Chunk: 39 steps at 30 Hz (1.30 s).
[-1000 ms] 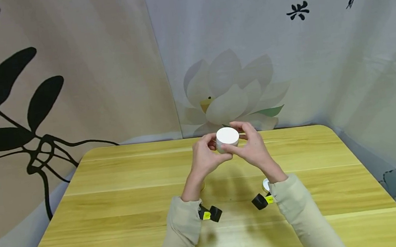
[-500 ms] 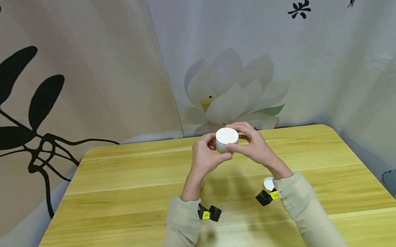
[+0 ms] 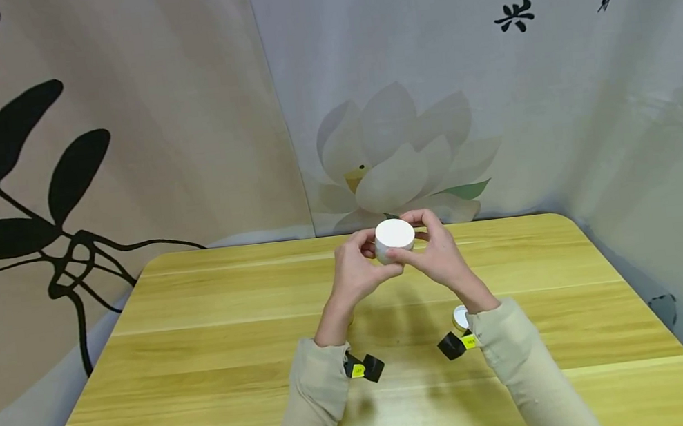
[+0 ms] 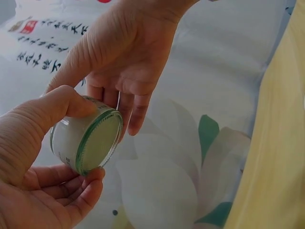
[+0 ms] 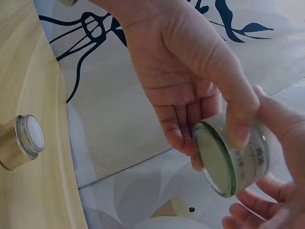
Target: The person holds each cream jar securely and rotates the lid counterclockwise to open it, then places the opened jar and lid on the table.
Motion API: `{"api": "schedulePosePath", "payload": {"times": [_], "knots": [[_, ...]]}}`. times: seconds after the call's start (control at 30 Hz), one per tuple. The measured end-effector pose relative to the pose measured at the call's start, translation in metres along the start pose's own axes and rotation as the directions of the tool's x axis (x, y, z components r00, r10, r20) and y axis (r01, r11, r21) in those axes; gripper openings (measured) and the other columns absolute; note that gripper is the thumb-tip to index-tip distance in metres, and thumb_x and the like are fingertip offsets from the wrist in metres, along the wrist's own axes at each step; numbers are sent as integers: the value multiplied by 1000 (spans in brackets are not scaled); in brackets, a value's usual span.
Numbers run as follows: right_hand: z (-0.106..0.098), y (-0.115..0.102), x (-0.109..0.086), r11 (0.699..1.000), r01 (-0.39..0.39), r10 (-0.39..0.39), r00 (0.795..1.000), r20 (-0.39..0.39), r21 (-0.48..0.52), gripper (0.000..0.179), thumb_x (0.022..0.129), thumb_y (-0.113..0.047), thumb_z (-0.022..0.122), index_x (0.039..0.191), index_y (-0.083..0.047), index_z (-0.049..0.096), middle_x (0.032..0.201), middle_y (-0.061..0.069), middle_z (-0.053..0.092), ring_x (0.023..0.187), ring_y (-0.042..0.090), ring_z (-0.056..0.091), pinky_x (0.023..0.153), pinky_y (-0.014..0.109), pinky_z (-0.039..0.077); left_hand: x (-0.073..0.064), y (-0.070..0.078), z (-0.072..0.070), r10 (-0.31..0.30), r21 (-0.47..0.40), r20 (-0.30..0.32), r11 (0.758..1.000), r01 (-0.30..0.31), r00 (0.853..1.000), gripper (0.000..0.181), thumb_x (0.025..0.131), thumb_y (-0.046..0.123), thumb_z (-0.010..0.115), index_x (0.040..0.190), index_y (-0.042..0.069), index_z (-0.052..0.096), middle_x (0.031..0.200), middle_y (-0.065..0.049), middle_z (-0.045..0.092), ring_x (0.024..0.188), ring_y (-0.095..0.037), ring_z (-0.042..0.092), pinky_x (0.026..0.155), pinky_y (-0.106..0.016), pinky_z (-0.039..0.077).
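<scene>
A small round cream jar (image 3: 394, 235) with a flat white top is held up over the far edge of the table. My left hand (image 3: 355, 268) grips its left side, thumb and fingers curled round it. On the other side my right hand (image 3: 438, 255) holds it too, its thumb on the near side. From the left wrist view, the jar (image 4: 89, 139) is tilted and shows a clear glass base with a green-tinted edge. Dark printing runs along the side of the jar (image 5: 221, 160) in the right wrist view, beside my right thumb.
A white-topped container with a gold rim (image 3: 460, 318) stands on the wooden table (image 3: 210, 393), partly behind the right sleeve. In the right wrist view, a gold jar (image 5: 16, 143) stands on the tabletop. A printed cloth backdrop (image 3: 194, 117) hangs behind the table.
The right wrist swings out to the right, then back in, its fingers shifting round the jar. The jar ends slightly further right, still held in both hands.
</scene>
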State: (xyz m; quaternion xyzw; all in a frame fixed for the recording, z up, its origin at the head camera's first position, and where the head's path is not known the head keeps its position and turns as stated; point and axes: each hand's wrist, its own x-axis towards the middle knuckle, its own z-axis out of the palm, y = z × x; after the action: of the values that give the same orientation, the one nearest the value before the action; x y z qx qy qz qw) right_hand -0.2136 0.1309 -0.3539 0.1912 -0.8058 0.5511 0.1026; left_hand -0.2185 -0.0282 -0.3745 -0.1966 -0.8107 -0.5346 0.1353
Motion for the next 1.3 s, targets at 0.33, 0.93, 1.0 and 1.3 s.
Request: {"api": "schedulePosePath", "payload": {"times": [0.33, 0.93, 1.0, 1.3], "knots": [[-6, 6, -1, 998, 48, -53, 995, 90, 49, 41, 85, -2, 65, 124, 5, 54, 130, 19, 44, 116, 28, 42, 95, 47, 37, 0, -4, 1, 3, 10, -8, 1000, -3, 1000, 46, 66, 12, 79, 107, -3, 64, 88, -12, 62, 74, -20, 57, 66, -27, 50], [1, 17, 2, 999, 40, -40, 999, -3, 27, 44, 77, -8, 75, 114, 1, 52, 127, 16, 44, 119, 27, 40, 96, 51, 36, -1, -7, 2, 11, -31, -9, 999, -11, 1000, 47, 66, 9, 78, 108, -5, 63, 90, -14, 62, 75, -23, 57, 70, -43, 51], [0, 18, 2, 998, 57, -58, 998, 12, 39, 42, 78, -5, 73, 115, 2, 55, 128, 17, 43, 119, 27, 40, 96, 50, 37, -1, -6, 2, 7, -32, -9, 999, -7, 1000, 47, 66, 9, 78, 108, -5, 63, 90, -14, 62, 75, -23, 57, 70, -44, 51], [-4, 19, 1, 993, 101, -107, 991, 83, 65, 49, 84, 1, 64, 131, 2, 50, 132, 19, 42, 115, 28, 44, 95, 48, 37, 0, -7, 2, 9, -14, -7, 1000, -9, 1000, 47, 66, 10, 78, 108, -5, 63, 91, -14, 62, 76, -23, 58, 69, -40, 52]]}}
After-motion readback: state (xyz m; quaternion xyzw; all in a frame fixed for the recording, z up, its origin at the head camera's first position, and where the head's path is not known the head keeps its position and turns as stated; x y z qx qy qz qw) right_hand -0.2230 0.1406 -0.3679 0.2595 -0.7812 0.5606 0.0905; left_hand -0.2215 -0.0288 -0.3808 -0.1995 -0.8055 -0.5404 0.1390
